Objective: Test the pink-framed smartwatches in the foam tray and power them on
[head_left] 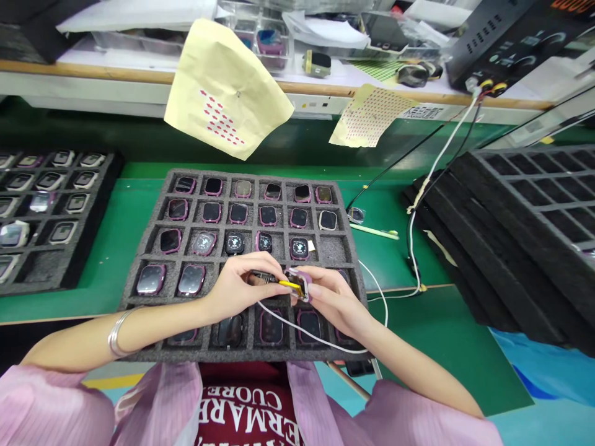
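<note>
Above a black foam tray (332, 251), my left hand (246, 282) pinches a small dark part with a yellow strip (292, 284). My right hand (335, 297) grips a purple watch case (304, 279), its side tipped toward the left hand. The yellow strip reaches to the case; whether it is joined there I cannot tell. From beneath my left hand a thin white cable (307, 331) curves to the right across the tray. Square watches with purple rims, such as a watch (191, 279), lie in the compartments around both hands. A few show lit dials, like one watch (299, 248).
Another foam tray of watches (60, 248) lies at the left. Black foam trays (511, 229) are stacked at the right. A power supply (515, 46) stands on the shelf, with cables hanging down. Yellow paper sheets (227, 93) hang from the shelf edge. A pale green stick (375, 231) lies right of the tray.
</note>
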A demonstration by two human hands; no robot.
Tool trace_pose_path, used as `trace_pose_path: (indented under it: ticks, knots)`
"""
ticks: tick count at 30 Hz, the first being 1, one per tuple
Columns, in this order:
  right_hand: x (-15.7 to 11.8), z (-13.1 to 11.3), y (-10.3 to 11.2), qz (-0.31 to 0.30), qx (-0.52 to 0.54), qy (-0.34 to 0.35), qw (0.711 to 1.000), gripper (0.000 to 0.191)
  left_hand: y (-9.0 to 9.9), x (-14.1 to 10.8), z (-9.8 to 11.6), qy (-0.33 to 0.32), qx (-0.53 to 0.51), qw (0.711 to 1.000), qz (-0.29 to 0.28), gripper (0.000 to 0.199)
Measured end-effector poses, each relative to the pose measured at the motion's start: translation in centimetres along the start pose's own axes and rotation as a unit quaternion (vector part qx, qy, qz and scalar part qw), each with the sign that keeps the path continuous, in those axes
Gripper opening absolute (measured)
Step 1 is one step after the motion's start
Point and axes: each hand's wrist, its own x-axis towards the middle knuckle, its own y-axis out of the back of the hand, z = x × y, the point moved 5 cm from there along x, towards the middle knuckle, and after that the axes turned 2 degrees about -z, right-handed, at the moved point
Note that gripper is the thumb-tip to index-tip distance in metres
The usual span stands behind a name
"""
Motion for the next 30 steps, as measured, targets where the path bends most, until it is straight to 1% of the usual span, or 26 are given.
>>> trace_pose_path:
  ticks: [3,8,10,13,15,16,21,24,26,28,30]
  knots:
    - [0.0,0.0,-0.1,-0.018,-0.04,0.001,0.999,0.032,0.1,-0.1,0.2,-0.032,0.037,0.999,-0.019,0.011]
    - [-0.1,-1.0,-0.7,-0.069,-0.105,0.08,0.989,0.036,-0.1,-0.4,0.7,-0.056,0.047,0.997,-0.02,0.008]
    - [-0.2,-1.0,-1.0,-0.092,-0.116,0.091,0.985,0.037,-0.2,-0.5,0.6,-0.035,0.041,0.998,-0.013,0.014]
    - [-0.4,-0.9,-1.4,-0.12,-0.142,0.092,0.978,0.042,-0.2,-0.8,-0.5,0.059,-0.013,0.998,0.009,0.042]
    - [-0.6,-0.8,-1.5,-0.131,-0.16,0.091,0.974,0.047,-0.4,-1.0,-1.1,0.115,-0.062,0.991,0.006,0.058]
    - [-0.6,-0.7,-1.6,-0.135,-0.163,0.092,0.973,0.049,-0.5,-1.1,-1.2,0.131,-0.079,0.988,-0.003,0.061]
    - [-0.9,-0.2,-1.9,-0.148,-0.141,0.09,0.975,0.052,-1.2,-1.1,-1.4,0.182,-0.112,0.974,-0.07,0.066]
    - [-1.1,0.0,-2.2,-0.147,-0.128,0.088,0.977,0.052,-1.5,-1.1,-1.3,0.194,-0.119,0.967,-0.111,0.067]
    - [-1.1,0.1,-2.5,-0.151,-0.123,0.09,0.977,0.053,-1.7,-1.1,-1.2,0.195,-0.121,0.965,-0.128,0.067]
    - [-1.1,0.1,-2.5,-0.143,-0.11,0.095,0.979,0.05,-1.6,-0.9,-1.1,0.186,-0.128,0.968,-0.111,0.065]
    - [-0.9,0.1,-2.3,-0.113,-0.097,0.105,0.983,0.045,-1.2,-0.6,-1.0,0.169,-0.132,0.975,-0.065,0.061]
